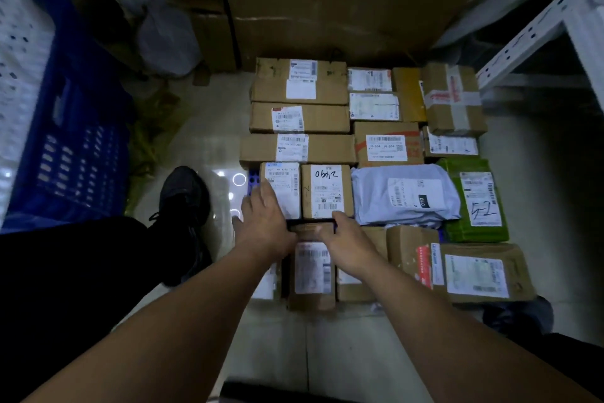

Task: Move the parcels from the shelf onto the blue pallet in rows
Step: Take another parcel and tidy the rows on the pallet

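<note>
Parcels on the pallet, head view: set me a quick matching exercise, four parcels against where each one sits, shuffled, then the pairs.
Parcels:
1. green parcel
2. grey mailer bag
3. box with red-printed tape
4. small brown box

Places:
A. far row, right end
B. near row, its far end between the left hand and right hand
C. directly right of the grey mailer bag
D. directly right of the box with a handwritten label

Pairs: 1-C, 2-D, 3-A, 4-B.

Left hand reaches forward, flat, fingers spread; right hand just beside it, palm down
</note>
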